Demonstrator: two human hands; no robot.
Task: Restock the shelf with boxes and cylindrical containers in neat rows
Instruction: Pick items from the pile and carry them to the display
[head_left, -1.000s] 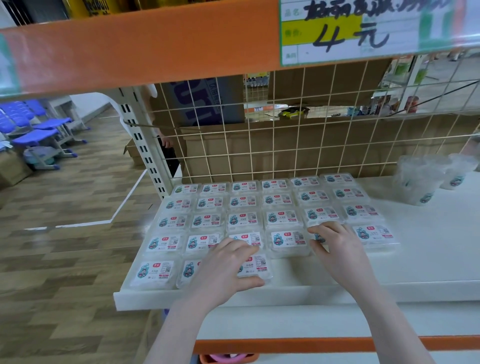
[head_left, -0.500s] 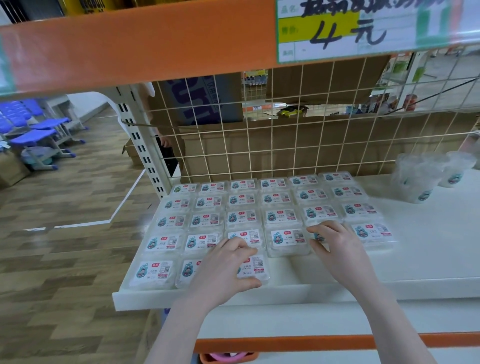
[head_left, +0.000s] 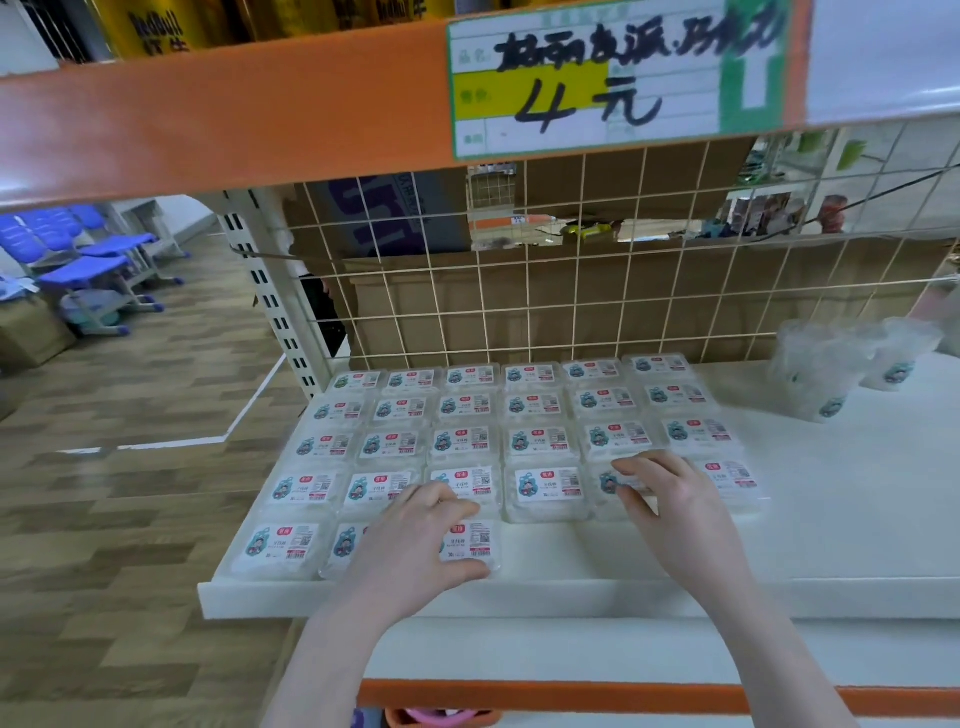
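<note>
Clear flat boxes with blue-and-white labels (head_left: 537, 441) lie in neat rows on the left part of the white shelf (head_left: 857, 519). My left hand (head_left: 421, 540) rests flat on the front row, covering the second box and part of the third box (head_left: 470, 543), with the thumb against that box's front edge. My right hand (head_left: 675, 512) lies on a box in the fourth row (head_left: 608, 483), fingers spread over its top. Two clear cylindrical containers (head_left: 818, 371) stand at the back right.
A wire grid (head_left: 571, 291) backs the shelf, with cardboard behind it. The orange upper shelf edge (head_left: 234, 109) carries a price tag (head_left: 613, 78). The right half of the front row holds no boxes. Blue chairs (head_left: 93, 254) stand on the wooden floor at left.
Both hands stay on the same boxes with hardly any shift. Only the view has moved slightly.
</note>
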